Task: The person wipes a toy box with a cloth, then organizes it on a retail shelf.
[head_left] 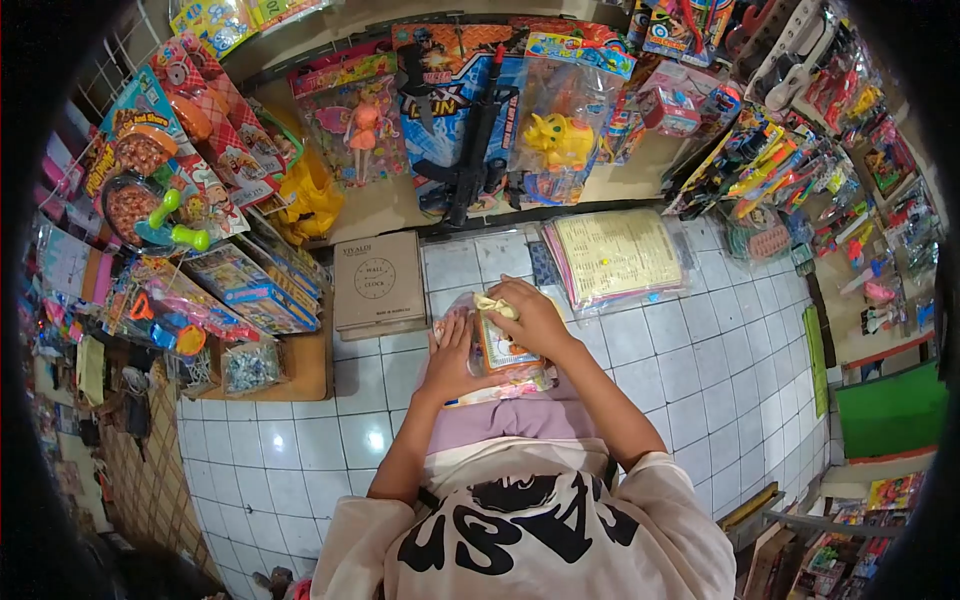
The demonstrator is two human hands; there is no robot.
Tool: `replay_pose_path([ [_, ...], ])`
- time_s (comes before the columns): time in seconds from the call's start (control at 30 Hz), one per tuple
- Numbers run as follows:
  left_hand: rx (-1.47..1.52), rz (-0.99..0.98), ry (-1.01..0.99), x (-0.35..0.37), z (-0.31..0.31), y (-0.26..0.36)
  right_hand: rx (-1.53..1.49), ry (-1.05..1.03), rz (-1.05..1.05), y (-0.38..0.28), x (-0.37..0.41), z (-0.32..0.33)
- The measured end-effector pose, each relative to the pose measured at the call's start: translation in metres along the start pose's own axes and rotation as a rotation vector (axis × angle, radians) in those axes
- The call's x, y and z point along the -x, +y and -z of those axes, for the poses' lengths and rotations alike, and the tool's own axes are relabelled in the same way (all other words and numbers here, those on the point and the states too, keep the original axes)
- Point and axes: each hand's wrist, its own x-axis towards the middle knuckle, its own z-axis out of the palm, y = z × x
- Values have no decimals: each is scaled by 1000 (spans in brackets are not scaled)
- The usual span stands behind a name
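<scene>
A person in a printed cream shirt holds a clear plastic toy packet (pixel 503 352) in both hands above a white tiled floor (pixel 300 440) in a crowded toy shop. The right hand (pixel 535 318) is curled over the packet's top edge, fingers closed on it beside a pale yellow tie (pixel 496 305). The left hand (pixel 449 355) lies flat against the packet's near side, fingers spread, propping it. The packet sits between the two hands, close to the person's chest. Just beyond the left hand rests a brown cardboard box (pixel 378 282); just beyond the right hand lies a plastic-wrapped stack of printed sheets (pixel 617 256). Farther out from the grip, a boxed toy rifle (pixel 470 150), a packaged doll (pixel 357 130) and a bagged yellow toy (pixel 560 140) lean along the display.
</scene>
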Motion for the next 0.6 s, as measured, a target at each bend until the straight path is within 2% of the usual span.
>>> replay_pose_path([
  [0.17,23,-34,35,0,-11,-12,83,-46,18,2,-6,-10],
  [0.27,0,-12,20,-3,-18,-12,-24,6,-1,12,-2,-10],
  [0.37,34,-20,26,-2,-11,-6,-779,76,-571,-6,-5,13],
  [0.47,44,-11,18,-2,-6,-2,-550,227,-174,-1,-4,25],
  [0.5,33,-28,27,-2,-7,-3,-447,150,-104,-22,-6,33],
  [0.6,11,-61,20,1,-5,-3,219,-133,305,-32,13,13],
])
